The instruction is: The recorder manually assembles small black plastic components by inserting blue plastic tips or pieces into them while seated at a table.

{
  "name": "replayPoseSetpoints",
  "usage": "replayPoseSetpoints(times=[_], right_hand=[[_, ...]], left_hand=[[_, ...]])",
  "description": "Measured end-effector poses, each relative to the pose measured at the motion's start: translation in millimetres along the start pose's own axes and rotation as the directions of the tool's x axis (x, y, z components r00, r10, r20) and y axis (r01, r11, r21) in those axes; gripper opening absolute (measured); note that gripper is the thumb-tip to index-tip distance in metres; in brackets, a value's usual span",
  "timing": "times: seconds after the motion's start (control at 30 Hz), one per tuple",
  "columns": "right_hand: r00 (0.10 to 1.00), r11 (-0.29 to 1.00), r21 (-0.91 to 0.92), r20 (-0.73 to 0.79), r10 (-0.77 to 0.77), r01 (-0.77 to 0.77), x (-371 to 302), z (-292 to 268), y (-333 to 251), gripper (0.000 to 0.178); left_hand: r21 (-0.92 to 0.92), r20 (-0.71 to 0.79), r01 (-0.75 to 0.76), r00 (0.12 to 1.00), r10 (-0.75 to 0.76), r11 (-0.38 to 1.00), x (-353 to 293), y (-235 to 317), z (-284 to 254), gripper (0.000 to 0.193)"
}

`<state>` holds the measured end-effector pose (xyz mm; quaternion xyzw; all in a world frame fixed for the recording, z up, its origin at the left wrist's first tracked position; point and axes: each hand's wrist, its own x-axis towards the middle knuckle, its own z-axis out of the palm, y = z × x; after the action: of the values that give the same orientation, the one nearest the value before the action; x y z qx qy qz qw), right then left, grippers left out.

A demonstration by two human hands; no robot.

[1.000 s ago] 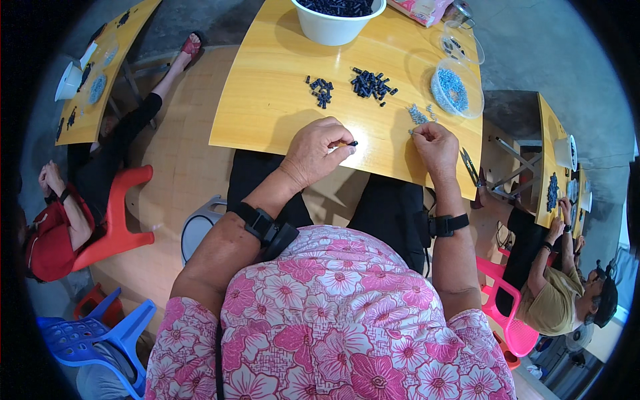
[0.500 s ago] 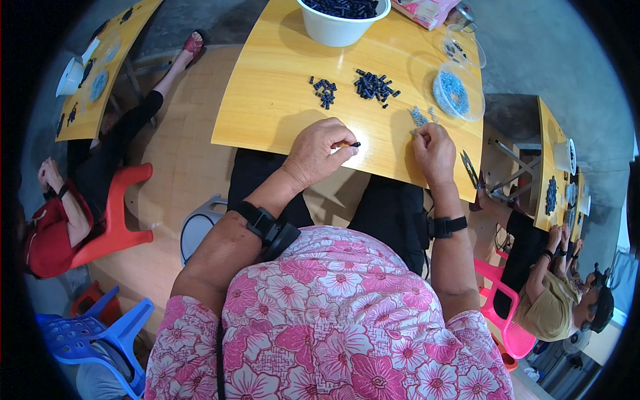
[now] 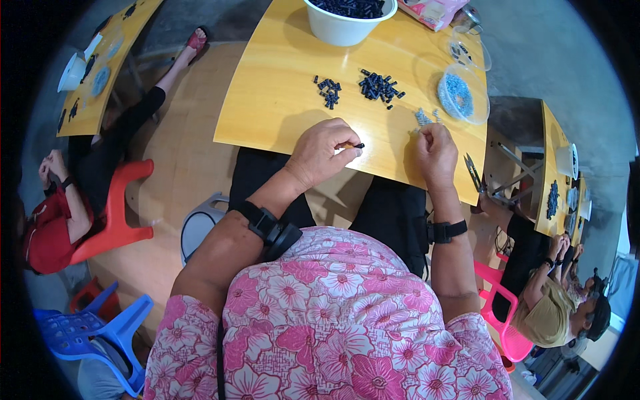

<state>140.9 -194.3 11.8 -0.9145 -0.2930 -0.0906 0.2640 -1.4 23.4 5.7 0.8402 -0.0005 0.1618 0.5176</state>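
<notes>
My left hand (image 3: 325, 153) is over the near edge of the yellow table, thumb and fingers pinched on a small black cylindrical piece (image 3: 359, 146). My right hand (image 3: 437, 157) is closed just on the near side of a little heap of clear bluish bits (image 3: 423, 119). Whatever its fingertips hold is hidden or too small to make out. Farther in lie two heaps of black cylindrical pieces, a smaller left heap (image 3: 329, 93) and a larger right heap (image 3: 379, 87). A clear round tub (image 3: 481, 111) with light-blue bits stands beyond my right hand.
A white bowl (image 3: 343, 30) full of black pieces stands at the far edge. Behind the tub are a clear lid (image 3: 479, 59) and a pink bag (image 3: 437, 10). Thread snips (image 3: 472, 172) lie by the right edge. Other people sit at tables on both sides.
The view has shifted slightly. My left hand keeps its pinch on the black piece. My right fingertips have drawn slightly back from the bluish heap and curled in more.
</notes>
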Motion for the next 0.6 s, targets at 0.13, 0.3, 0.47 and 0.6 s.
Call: replayPoseSetpoints(times=[0.13,0.3,0.47,0.6], right_hand=[[1.000,1.000,-0.028,0.012,-0.013,0.013,-5,7,6,0.005],[0.994,0.961,0.263,0.093,0.058,-0.081,-7,4,4,0.005],[0.917,0.545,0.737,0.321,0.237,-0.399,-9,-7,-30,0.008],[0.846,0.352,0.770,0.482,0.226,-0.533,-9,-6,-27,0.007]], left_hand=[[0.010,0.006,0.014,1.000,-0.014,1.000,-2,1,1,0.012],[-0.013,0.018,0.020,1.000,-0.020,1.000,0,0,2,0.011],[-0.098,0.014,0.102,0.995,-0.101,0.990,0,2,1,0.011],[-0.208,0.033,0.240,0.971,-0.239,0.948,5,5,3,0.013]])
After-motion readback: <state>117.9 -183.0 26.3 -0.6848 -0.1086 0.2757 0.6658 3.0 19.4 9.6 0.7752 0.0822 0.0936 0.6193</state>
